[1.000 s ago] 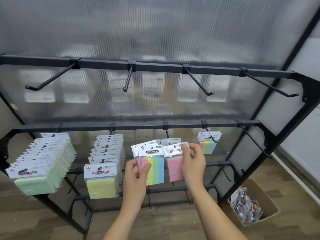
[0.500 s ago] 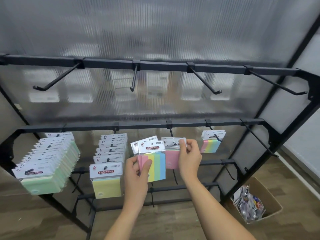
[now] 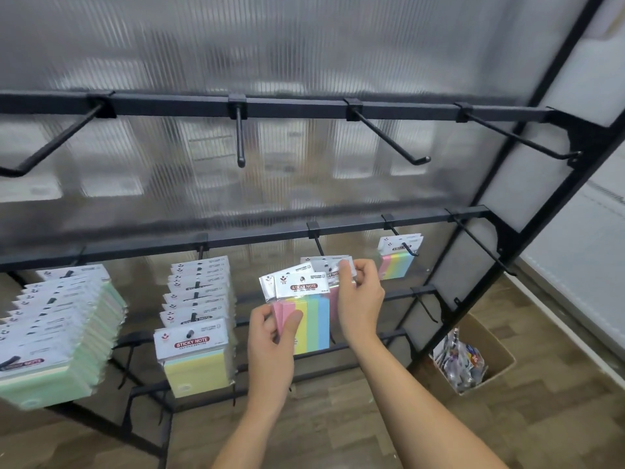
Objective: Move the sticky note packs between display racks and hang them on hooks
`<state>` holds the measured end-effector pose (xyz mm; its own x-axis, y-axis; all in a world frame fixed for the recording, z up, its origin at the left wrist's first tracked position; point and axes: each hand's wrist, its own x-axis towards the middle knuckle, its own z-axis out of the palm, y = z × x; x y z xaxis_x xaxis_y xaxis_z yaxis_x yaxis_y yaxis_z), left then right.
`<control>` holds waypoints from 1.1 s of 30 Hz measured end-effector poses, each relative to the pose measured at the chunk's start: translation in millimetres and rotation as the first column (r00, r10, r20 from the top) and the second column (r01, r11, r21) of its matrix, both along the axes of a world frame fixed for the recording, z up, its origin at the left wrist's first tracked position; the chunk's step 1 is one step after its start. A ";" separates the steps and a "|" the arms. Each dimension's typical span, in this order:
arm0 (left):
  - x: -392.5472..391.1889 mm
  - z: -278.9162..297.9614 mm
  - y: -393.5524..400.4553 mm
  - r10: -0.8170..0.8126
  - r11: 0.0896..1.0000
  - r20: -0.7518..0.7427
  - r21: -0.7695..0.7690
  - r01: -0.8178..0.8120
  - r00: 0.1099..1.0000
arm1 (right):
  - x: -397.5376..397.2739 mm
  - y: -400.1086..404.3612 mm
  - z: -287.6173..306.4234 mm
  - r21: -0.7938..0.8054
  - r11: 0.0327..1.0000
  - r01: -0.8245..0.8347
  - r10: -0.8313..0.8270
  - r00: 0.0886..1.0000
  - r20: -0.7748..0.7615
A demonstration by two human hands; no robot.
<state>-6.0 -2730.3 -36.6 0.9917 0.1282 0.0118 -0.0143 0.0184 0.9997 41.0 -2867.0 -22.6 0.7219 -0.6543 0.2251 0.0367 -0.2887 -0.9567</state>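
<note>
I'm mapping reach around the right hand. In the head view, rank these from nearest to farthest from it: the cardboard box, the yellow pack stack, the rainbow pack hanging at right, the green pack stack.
From the right hand:
1. Rainbow pack hanging at right, just up and right.
2. Yellow pack stack, to the left.
3. Cardboard box, on the floor, lower right.
4. Green pack stack, far left.

I see black rack bars (image 3: 338, 111). Held pack (image 3: 306, 319) striped pink, yellow, green, blue; white header, red label. Left packs (image 3: 61, 350) mint green, next stack (image 3: 198, 370) yellow.
</note>
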 end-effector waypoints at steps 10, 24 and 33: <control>4.4 -1.0 -4.7 0.057 0.998 -0.026 0.003 -0.057 0.998 | 10.4 -3.3 -3.6 0.010 1.000 -0.003 0.003 1.000 0.014; -4.3 2.2 -23.0 0.157 0.987 -0.006 0.027 -0.156 0.988 | 12.3 -15.1 -9.8 0.033 0.993 -0.111 0.110 0.993 0.042; -4.4 1.6 -73.6 0.090 0.996 -0.034 0.007 -0.090 0.995 | -25.4 -60.5 -7.9 0.315 0.926 -0.208 0.212 0.977 0.020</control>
